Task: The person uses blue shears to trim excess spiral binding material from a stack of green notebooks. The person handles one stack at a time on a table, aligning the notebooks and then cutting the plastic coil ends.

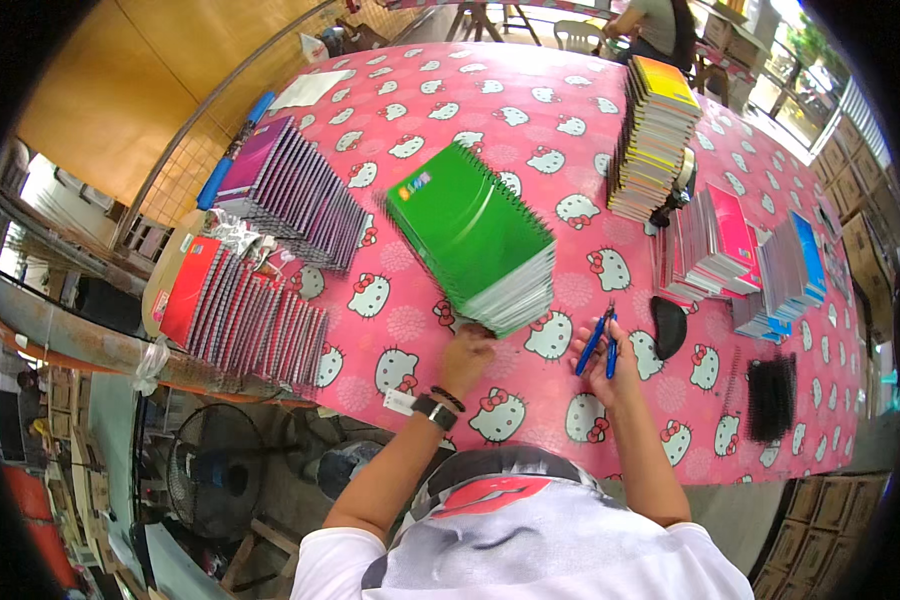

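A stack of green spiral notebooks lies slanted at the middle of the pink table, its white page edges facing me. At its near corner is my left hand, with curled fingers; what they hold, if anything, I cannot make out. Blue-handled pliers lie across the upturned palm of my right hand, whose fingers close round them. The right hand is apart from the notebooks, to their right.
Purple and red notebooks stand in rows at left. Yellow, pink and blue notebooks are stacked at right. Black spiral coils and a dark half-round object lie nearer. Another person sits beyond the table.
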The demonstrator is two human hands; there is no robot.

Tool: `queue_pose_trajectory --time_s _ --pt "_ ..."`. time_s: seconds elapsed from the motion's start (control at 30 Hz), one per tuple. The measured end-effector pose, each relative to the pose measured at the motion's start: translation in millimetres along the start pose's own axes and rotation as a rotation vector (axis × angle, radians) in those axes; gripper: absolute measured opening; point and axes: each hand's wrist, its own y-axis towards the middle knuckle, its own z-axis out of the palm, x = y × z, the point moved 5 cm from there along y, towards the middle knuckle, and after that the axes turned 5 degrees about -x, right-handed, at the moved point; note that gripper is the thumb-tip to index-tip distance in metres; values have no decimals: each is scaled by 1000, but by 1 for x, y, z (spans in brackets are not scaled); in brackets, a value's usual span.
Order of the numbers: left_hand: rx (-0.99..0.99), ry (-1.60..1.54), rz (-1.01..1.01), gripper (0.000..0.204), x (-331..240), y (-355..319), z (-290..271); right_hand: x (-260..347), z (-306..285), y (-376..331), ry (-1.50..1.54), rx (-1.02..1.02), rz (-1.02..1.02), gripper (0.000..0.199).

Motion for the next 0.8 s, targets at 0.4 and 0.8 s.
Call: queue_pose_trajectory --time_s 0.4,0.8 --pt "22 -446 -232 62 -26 28 115 2 -6 -6 -156 -59 -248 35" --pt "272 -399 -192 72 -34 25 112 24 5 9 -725 -100 -578 53"
